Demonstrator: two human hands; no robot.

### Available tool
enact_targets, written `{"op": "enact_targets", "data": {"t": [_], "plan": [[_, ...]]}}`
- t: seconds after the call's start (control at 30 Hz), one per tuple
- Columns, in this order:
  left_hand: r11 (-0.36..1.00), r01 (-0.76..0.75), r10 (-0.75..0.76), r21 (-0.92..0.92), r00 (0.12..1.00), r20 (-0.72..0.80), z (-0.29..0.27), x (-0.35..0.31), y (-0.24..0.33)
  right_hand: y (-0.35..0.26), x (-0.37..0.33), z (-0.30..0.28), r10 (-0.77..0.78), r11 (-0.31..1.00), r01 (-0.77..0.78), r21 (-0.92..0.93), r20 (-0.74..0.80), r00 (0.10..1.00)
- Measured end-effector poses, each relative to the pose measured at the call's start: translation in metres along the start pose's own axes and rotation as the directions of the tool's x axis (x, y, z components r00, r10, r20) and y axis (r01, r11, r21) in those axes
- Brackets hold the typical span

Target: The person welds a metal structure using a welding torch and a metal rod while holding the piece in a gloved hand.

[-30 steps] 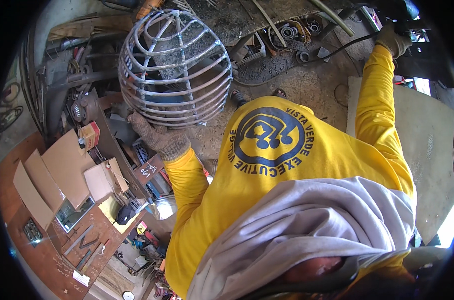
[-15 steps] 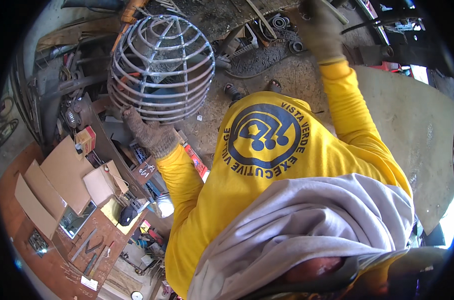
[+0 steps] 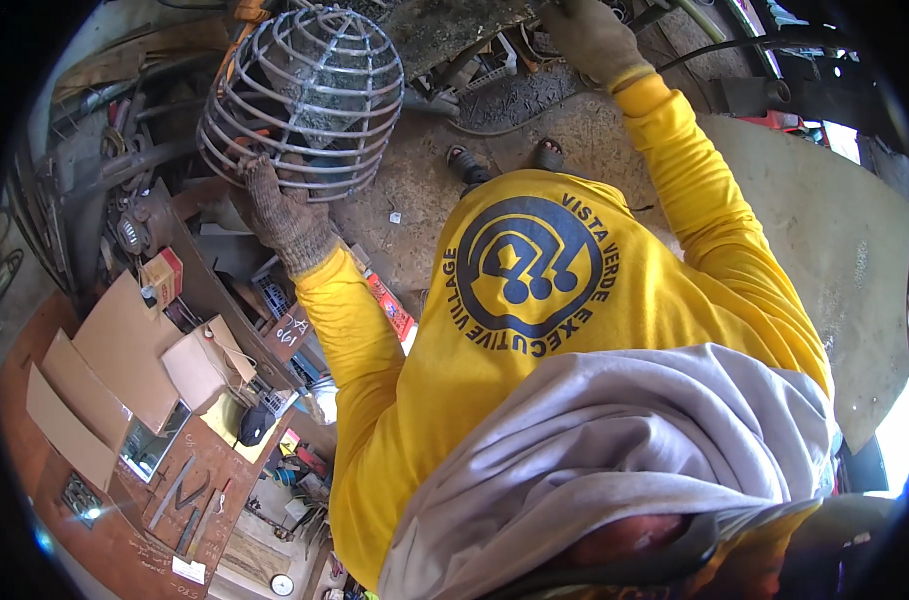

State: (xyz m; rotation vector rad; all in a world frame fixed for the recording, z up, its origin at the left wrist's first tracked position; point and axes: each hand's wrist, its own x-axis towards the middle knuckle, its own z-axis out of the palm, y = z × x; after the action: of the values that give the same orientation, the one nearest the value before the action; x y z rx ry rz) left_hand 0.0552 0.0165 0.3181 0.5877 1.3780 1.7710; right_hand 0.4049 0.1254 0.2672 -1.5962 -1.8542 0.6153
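My left hand, in a brown knitted glove, is closed on the lower bars of a round metal cage. The cage is made of curved grey rods and rings, and it leans at the upper left. My right hand, gloved too, is at the top edge of the view beside the corner of a dark slab. Its fingers look curled, but their ends are partly cut off, and what they hold is hidden. Both arms wear yellow sleeves.
An orange tool is behind the cage. On the brown bench at left lie cardboard, a black cap and pliers. A large flat sheet stands at right. A cable crosses the floor near my feet.
My right hand, blurred before, has come left to the dark slab's corner. The cage and my left hand sit slightly higher and further left in the view. The left grip stays on the cage.
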Motion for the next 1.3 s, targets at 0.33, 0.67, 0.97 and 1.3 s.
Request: {"op": "enact_targets", "data": {"t": [0.33, 0.67, 0.97, 1.3], "plan": [[0.987, 0.053, -0.065, 0.15, 0.995, 0.077, 0.004, 0.021, -0.021, -0.009, -0.088, -0.004, 0.264, 0.759, -0.275, 0.591, 0.107, 0.959], [0.913, 0.039, -0.011, 0.405, 0.997, -0.071, 0.023, 0.018, -0.025, 0.0, -0.132, 0.037, 0.101, 0.885, -0.208, 0.417, 0.263, 0.959], [0.805, -0.177, 0.053, 0.566, 0.972, 0.228, 0.005, 0.021, -0.029, -0.003, -0.125, 0.049, -0.026, 0.935, -0.072, 0.348, 0.271, 0.962], [0.795, -0.14, 0.055, 0.59, 0.986, 0.16, 0.014, 0.01, -0.023, 0.0, -0.134, 0.047, -0.035, 0.95, -0.031, 0.311, 0.206, 0.978]]}}
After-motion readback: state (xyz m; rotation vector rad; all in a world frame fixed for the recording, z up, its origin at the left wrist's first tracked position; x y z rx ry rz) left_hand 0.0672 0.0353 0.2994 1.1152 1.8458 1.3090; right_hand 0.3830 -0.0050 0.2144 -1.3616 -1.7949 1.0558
